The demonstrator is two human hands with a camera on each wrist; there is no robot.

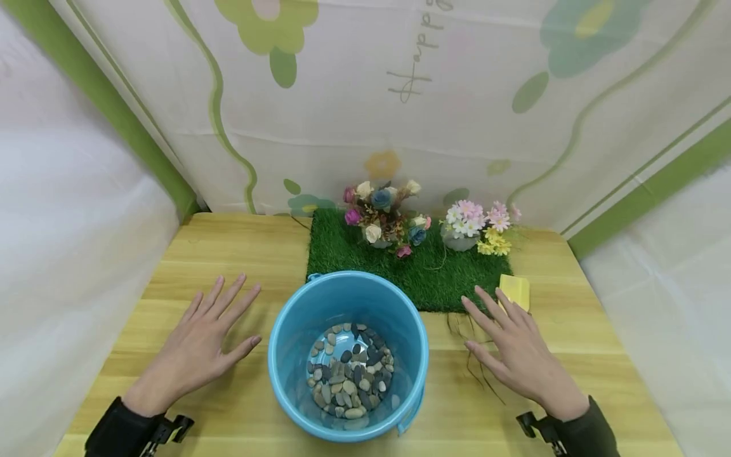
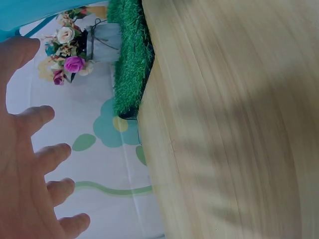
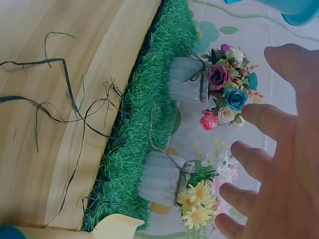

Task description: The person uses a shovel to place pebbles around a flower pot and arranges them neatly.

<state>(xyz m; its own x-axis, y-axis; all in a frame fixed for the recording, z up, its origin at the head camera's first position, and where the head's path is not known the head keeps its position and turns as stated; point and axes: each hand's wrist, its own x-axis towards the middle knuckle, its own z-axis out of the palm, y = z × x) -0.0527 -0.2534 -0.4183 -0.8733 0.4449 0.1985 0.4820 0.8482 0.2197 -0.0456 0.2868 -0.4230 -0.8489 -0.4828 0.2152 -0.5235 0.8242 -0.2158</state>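
A light blue bucket [image 1: 354, 298] stands on the table between the hands, with grey, tan and dark pebbles [image 1: 349, 384] over its bottom. To the left of it, my left hand [image 1: 197, 349] is held palm down above the table, fingers straight and spread, touching nothing. My right hand [image 1: 520, 352] hovers likewise on the bucket's right, fingers apart, above some thin dark strands [image 3: 65, 84]. Just beyond its fingertips lies a yellow piece [image 1: 516, 291] with a flared end, partly hidden by the fingers in the head view.
Behind the bucket lies a green turf mat [image 1: 434, 279] with dark frayed strands at its near edge. On it stand a pot of mixed roses [image 1: 381, 216] and a pot of pink, white and yellow flowers [image 1: 471, 222]. A printed curtain [image 1: 342, 108] hangs behind the wooden table [image 1: 240, 241].
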